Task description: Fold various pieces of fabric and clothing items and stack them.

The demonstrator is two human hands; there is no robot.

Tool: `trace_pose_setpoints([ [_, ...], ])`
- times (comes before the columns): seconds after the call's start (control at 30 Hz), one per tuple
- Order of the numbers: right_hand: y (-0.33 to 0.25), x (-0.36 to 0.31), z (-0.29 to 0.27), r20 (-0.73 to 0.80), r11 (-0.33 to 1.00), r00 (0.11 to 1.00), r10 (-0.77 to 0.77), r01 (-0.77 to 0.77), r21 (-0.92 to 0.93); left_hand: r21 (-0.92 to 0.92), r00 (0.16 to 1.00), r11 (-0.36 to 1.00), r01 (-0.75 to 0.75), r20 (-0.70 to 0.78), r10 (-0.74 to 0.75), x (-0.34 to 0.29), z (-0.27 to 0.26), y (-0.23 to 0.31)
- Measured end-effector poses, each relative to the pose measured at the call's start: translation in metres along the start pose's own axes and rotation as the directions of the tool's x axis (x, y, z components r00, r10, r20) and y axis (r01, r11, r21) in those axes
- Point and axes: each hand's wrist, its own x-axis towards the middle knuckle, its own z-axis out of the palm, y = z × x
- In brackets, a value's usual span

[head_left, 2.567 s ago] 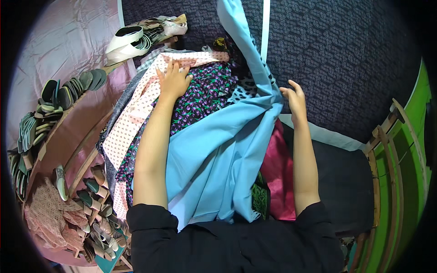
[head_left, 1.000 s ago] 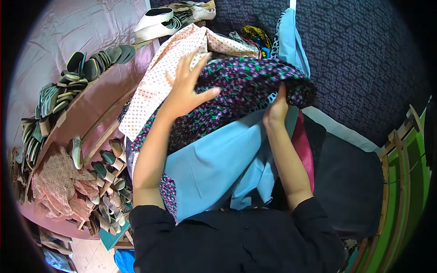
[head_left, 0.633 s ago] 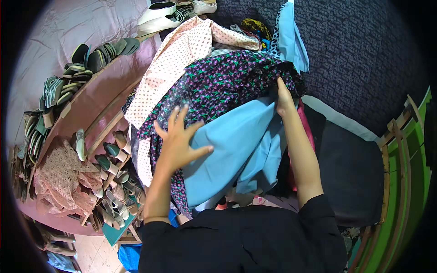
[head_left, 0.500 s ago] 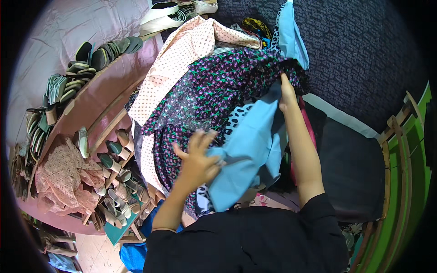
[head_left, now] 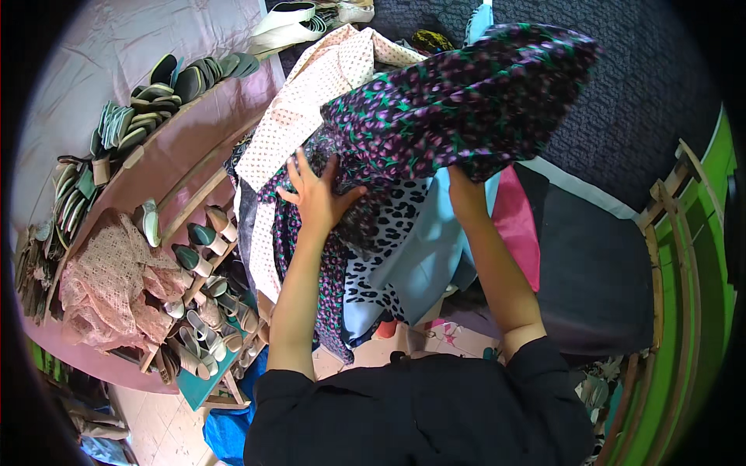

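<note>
Black purple-flowered thin cloth (head_left: 466, 109) is billowing above plain pale-blue fabric (head_left: 427, 248), seeming light, limp; edge probably offering best hold. Left hand (head_left: 318, 200) is lying wide-splayed over its left part; right hand (head_left: 468, 198) is sitting underneath, fingers hidden, grip unclear.

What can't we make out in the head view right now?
All in the head view:
- Right hand: fingers hidden by floral cloth, so grip can't be told.
- Floral cloth's far right end: blurred.
- Leopard cloth: upper part hidden by floral cloth.
- Yellow-black cloth: lower part hidden by floral cloth.
- Shirt: cut off by bottom edge.
</note>
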Motion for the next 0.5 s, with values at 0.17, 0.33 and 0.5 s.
trace_pose_setpoints([
  [0.17, -0.04, -0.009, -0.026, -0.192, 0.961, 0.957, 0.218, -0.177, 0.211, -0.059, 0.983, 0.998, -0.002, -0.185, -0.009, -0.022, -0.016, -0.021],
  [0.33, -0.012, -0.037, -0.061, -0.196, 0.988, 0.97, 0.147, -0.151, -0.004, -0.174, 0.953, 0.983, -0.051, -0.302, -0.004, -0.082, -0.073, -0.045],
  [0.5, -0.012, -0.057, -0.062, -0.143, 0.931, 0.936, 0.321, -0.284, 0.23, -0.211, 0.996, 0.977, 0.025, -0.081, -0.043, -0.121, -0.086, -0.059],
])
